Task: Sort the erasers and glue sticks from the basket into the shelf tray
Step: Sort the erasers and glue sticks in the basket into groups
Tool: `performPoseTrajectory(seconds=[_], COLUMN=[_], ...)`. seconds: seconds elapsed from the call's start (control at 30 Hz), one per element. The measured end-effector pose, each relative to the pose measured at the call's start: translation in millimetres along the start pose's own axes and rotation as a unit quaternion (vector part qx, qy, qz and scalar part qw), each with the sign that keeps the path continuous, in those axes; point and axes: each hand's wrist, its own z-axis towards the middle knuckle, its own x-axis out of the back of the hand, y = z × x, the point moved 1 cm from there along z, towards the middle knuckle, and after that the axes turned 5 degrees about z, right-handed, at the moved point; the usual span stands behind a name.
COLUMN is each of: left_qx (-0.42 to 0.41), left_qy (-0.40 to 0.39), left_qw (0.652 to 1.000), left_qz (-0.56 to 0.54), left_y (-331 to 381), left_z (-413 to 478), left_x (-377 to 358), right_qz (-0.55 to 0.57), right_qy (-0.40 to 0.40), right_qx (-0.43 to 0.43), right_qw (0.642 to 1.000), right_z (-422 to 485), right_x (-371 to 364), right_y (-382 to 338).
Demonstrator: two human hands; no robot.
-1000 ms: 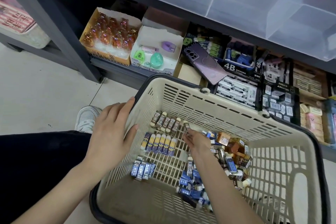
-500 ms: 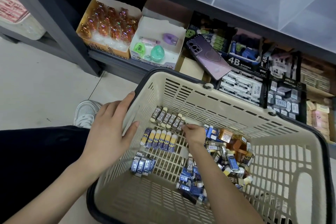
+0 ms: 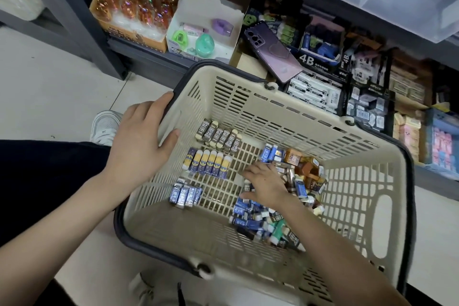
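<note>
Back from the 2B row (image 3: 218, 137), the right hand (image 3: 267, 186) now lies with fingers spread flat on the loose pile (image 3: 295, 181) of erasers and glue sticks in the basket (image 3: 273, 112), gripping nothing. Raking carelessly could knock the neat blue-and-yellow row (image 3: 207, 164) askew. The left hand (image 3: 139, 141) pinches the basket's wall, so a slip there would tilt everything.

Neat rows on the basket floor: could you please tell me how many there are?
3: the 2B row by the basket's far wall, the yellow-capped row midway, the blue row nearest the camera. The loose pile may hide others.
</note>
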Motion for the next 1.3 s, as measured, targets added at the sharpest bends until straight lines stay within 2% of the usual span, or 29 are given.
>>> performPoseTrajectory(seconds=[0.23, 0.53, 0.77, 0.93, 1.13, 1.3], left_qx=[0.008, 0.016, 0.019, 0.025, 0.034, 0.037], left_qy=[-0.009, -0.011, -0.012, -0.018, -0.020, -0.022], left_qw=[1.000, 0.999, 0.999, 0.998, 0.996, 0.995], left_qz=[-0.024, -0.035, -0.048, -0.059, -0.079, -0.087], left_y=[0.8, 3.3, 4.4, 5.0, 4.4, 2.9], left_z=[0.2, 0.2, 0.4, 0.6, 0.1, 0.2], left_x=[-0.3, 1.4, 2.6, 2.6, 2.9, 2.3], right_qz=[-0.031, 0.066, 0.096, 0.091, 0.124, 0.078], right_qy=[-0.069, -0.108, -0.089, -0.107, -0.061, -0.098], right_qx=[0.012, 0.058, 0.008, 0.037, 0.080, 0.054], right_qw=[0.997, 0.990, 0.991, 0.989, 0.987, 0.991], right_z=[-2.6, -5.0, -8.2, -11.4, -8.1, -8.6], right_x=[7.4, -11.5, -12.1, -12.7, -19.6, -27.2], right_y=[7.5, -34.6, -22.2, -27.4, -39.4, -36.3])
